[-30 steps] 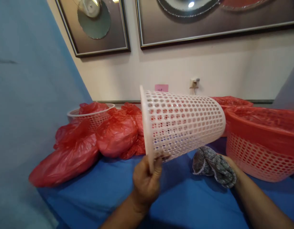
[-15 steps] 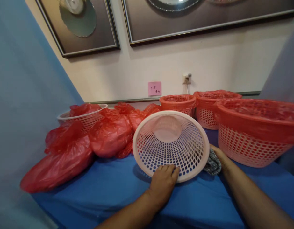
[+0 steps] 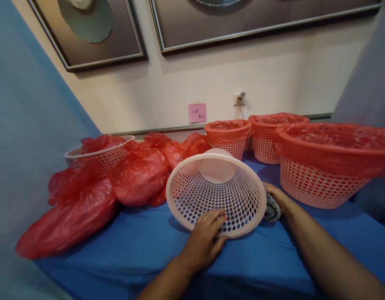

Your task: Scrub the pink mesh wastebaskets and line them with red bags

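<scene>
A pale pink plastic mesh basket (image 3: 186,196) is tipped on its side on the blue-covered table, its open mouth facing me. At the near rim, my left hand (image 3: 203,239) has its fingers inside the mouth and its thumb outside, with the rim between them. My right hand (image 3: 275,196) is by the basket's right outer side, closed on a bunched grey speckled cloth (image 3: 271,208). The cloth lies against the basket's wall. Part of my right hand's fingers is hidden behind the basket and cloth.
Several mesh baskets lined with red bags stand right and behind, the largest basket (image 3: 323,183) nearest my right arm. Left lie filled red plastic bags (image 3: 73,216) and a white-rimmed basket (image 3: 100,154). Blue cloth (image 3: 142,246) covers the table. A pink note (image 3: 197,113) and socket (image 3: 239,99) are on the wall.
My left hand's fingers have spread and shifted at the rim, and its thumb has come into view. The basket has tilted slightly. The whole scene sits a little further left in view.
</scene>
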Motion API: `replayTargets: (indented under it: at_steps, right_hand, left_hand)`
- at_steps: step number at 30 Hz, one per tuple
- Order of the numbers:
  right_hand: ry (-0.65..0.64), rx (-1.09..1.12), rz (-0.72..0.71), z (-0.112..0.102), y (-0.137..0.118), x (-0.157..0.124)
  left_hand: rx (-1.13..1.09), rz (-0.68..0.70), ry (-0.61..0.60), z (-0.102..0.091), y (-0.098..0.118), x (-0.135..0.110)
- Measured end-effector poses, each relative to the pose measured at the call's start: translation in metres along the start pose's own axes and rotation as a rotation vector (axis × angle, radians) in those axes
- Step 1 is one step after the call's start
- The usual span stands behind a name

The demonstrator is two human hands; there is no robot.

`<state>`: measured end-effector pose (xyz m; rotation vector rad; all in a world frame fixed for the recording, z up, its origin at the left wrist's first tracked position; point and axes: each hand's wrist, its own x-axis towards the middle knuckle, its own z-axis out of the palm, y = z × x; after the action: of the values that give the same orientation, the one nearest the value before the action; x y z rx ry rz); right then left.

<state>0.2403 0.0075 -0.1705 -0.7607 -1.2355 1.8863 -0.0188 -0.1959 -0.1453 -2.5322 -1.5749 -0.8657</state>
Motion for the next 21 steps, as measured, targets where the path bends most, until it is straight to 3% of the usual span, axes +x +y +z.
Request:
replayTargets:
  at_steps: [3, 5, 6, 7, 9, 11, 12, 16, 21]
  right_hand:
    - [0.011, -0.036, -0.005, 0.003, -0.002, 0.000]
    - [0.004, -0.039, 0.000, 0.006, -0.001, 0.000]
    - [-0.003, -0.032, 0.005, 0.007, 0.000, 0.000]
    - [-0.011, -0.022, 0.010, 0.008, 0.001, 0.000]
    - [-0.025, -0.007, 0.019, 0.008, 0.004, 0.000]
    - [-0.027, -0.015, 0.038, 0.008, 0.005, -0.002]
    - [-0.022, -0.023, 0.052, 0.008, 0.005, -0.002]
    - [0.053, -0.035, 0.039, 0.006, 0.001, -0.001]
    - [0.308, -0.053, -0.137, 0.001, 0.002, -0.002]
  left_hand:
    - [0.133, -0.188, 0.639, -0.012, -0.013, -0.012]
    - [0.036, -0.440, 0.897, -0.026, -0.027, -0.012]
    - [-0.117, -0.576, 0.915, -0.032, -0.034, -0.011]
    - [-0.327, -0.709, 0.856, -0.037, -0.040, -0.010]
    - [-0.787, -0.905, 0.593, -0.040, -0.048, -0.009]
    - [-1.072, -0.978, 0.346, -0.036, -0.050, -0.009]
    - [-1.125, -0.981, 0.292, -0.032, -0.049, -0.009]
    - [-1.077, -0.939, 0.375, -0.017, -0.044, -0.009]
    - [-0.756, -0.867, 0.569, -0.015, -0.041, 0.000]
